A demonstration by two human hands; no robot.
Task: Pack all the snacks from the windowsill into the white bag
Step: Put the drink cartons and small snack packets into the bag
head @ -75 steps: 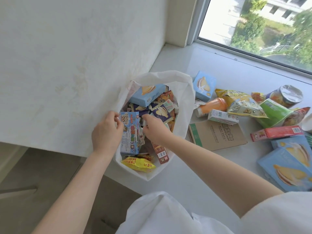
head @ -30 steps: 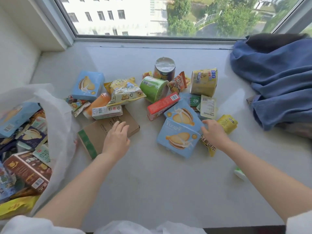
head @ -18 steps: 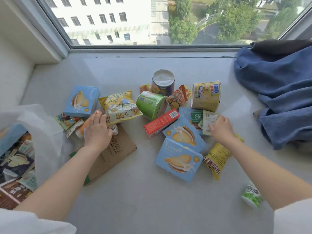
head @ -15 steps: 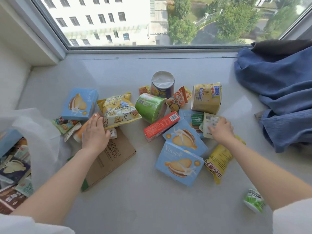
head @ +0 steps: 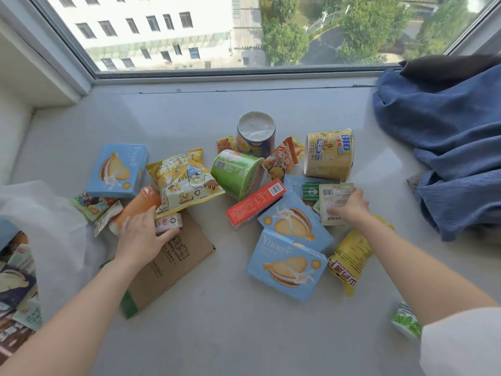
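The white bag lies open at the left edge with several snack packs inside. Snacks are scattered over the windowsill. My left hand curls round a small white carton that lies on a flat brown cardboard box, beside an orange bottle. My right hand pinches a pale green sachet among small packets, just in front of a yellow tub. Three blue biscuit boxes, a red box, a green tub and yellow bags lie between my hands.
A blue cloth is heaped at the right of the sill. The window frame runs along the back and a wall closes the left. A small green-and-white cup lies near my right forearm. A foil-topped can stands behind the pile.
My hands left the bag and the view swung right to the snack pile. The left hand closed on the small white carton; the right hand settled on the pale sachet.
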